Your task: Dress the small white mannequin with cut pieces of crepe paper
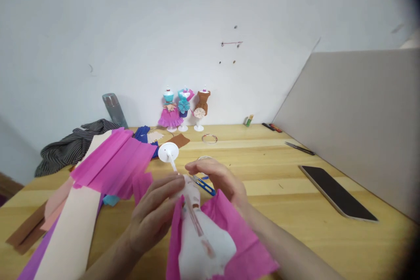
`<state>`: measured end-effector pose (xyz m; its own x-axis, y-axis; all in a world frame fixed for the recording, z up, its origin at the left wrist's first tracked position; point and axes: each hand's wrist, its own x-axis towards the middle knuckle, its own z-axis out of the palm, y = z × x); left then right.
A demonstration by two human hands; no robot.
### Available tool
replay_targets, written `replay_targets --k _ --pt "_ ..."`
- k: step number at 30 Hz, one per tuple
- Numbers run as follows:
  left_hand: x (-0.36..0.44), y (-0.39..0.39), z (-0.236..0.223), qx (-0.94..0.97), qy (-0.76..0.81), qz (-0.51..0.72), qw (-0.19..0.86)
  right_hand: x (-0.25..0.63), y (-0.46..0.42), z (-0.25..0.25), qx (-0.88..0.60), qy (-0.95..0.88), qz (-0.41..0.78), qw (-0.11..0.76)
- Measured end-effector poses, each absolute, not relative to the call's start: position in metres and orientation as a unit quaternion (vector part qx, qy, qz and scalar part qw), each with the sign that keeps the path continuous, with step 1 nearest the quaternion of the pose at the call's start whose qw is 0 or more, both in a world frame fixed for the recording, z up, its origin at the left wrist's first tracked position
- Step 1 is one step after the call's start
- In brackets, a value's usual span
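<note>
Grasping a smooth white form (204, 235), left fingers (164, 187) curl; right fingers (208, 167) arch, released, beside creased pink crepe (244, 245).

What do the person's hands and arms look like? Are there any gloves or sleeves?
The left hand and right hand wear no gloves. Both forearms are bare, with no sleeves, watch or bracelet showing.
</note>
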<state>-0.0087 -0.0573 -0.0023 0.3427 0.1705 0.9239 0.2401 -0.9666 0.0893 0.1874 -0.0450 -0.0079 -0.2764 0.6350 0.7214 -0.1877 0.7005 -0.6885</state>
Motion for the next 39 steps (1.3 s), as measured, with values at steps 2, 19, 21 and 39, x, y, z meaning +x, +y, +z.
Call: replay_targets --k 2,19,21,39 --pt "-0.012 -0.059 -0.002 -0.822 -0.130 -0.553 0.044 0.190 -0.044 -0.001 -0.114 -0.742 0.342 0.566" --pt "-0.030 -0.079 -0.017 -0.838 -0.194 -0.510 0.008 0.184 -0.051 0.014 -0.174 -0.746 0.456 0.453" --pt "-0.030 -0.081 -0.016 -0.838 -0.201 -0.508 -0.005 0.183 -0.054 0.016 -0.199 -0.760 0.429 0.446" --pt "-0.031 -0.074 -0.023 -0.849 -0.187 -0.494 -0.002 0.178 -0.061 0.019 -0.235 -0.771 0.408 0.428"
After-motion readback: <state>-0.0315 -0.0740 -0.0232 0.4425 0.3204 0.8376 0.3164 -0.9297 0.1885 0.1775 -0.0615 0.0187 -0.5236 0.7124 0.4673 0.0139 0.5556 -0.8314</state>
